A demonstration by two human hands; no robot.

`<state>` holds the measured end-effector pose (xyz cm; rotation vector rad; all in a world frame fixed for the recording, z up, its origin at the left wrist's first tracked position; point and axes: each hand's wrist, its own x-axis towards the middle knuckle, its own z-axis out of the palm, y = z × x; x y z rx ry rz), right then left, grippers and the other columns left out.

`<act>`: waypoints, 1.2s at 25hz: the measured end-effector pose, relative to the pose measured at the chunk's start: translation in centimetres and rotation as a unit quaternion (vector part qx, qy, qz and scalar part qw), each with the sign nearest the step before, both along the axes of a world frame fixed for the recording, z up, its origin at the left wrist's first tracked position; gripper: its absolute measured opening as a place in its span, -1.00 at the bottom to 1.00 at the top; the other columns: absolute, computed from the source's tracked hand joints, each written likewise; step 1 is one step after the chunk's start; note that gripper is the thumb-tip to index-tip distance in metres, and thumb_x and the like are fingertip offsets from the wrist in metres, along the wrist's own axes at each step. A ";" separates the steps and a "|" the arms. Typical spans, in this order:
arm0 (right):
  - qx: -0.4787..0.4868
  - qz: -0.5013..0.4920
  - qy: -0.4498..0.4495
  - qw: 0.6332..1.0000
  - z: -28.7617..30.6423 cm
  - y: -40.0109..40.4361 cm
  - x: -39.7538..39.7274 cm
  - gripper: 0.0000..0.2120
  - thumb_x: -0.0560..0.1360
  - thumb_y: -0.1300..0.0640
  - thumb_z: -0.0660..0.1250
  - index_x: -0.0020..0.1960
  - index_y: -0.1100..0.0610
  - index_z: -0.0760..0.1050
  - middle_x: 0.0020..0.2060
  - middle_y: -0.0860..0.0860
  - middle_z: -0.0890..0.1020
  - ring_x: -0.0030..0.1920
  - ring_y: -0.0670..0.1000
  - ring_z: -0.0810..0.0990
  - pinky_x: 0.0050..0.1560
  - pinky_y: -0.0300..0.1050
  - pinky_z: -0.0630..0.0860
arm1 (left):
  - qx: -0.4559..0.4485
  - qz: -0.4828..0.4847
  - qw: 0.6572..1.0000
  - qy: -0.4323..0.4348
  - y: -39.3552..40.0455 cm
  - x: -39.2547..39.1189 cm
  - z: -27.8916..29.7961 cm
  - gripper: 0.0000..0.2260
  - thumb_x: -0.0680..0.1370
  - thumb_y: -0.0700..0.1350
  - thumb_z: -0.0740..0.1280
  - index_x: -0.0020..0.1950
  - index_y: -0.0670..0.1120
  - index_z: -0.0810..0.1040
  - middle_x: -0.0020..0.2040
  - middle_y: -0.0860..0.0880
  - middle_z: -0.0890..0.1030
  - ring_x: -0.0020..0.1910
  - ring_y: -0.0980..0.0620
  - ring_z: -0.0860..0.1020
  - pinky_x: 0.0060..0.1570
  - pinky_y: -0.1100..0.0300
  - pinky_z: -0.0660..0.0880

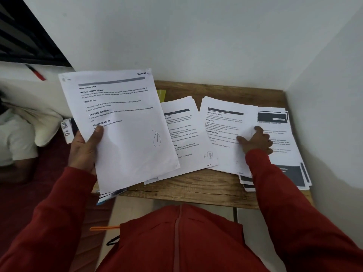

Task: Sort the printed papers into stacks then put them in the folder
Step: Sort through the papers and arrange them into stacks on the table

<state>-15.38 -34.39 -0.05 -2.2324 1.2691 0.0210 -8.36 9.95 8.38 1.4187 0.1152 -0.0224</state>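
Note:
My left hand (84, 152) grips a bundle of printed papers (125, 126) held up over the table's left side, thumb on the top sheet marked "SECTION F". Three stacks lie on the wooden table (196, 189): a middle stack (182, 134), a stack right of it (225, 122), and a far-right stack with dark blocks (282, 138). My right hand (255, 140) rests on the right edge of that second stack, thumb flat on the top sheet and fingers curled at its edge. A blue-edged folder corner (110, 197) shows under the held bundle.
White walls close in behind and to the right of the table. A yellow-green item (162, 95) peeks out behind the papers. A bed with a white pillow (41, 122) and another person lies to the left. A red pen (37, 73) sits on the window ledge.

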 end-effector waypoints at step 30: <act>0.072 0.229 -0.159 0.958 -0.2 10.8 5.3 -0.63 0.54 -0.04 0.31 0.28 0.09 0.43 0.12 0.15 0.60 0.13 0.20 0.56 0.12 0.07 0.50 | -0.012 0.061 0.998 0.016 2.4 -1.2 0.6 -0.64 0.61 -0.18 0.27 0.40 -0.20 0.41 0.11 0.00 0.65 -0.03 0.09 0.65 -0.02 0.15 0.61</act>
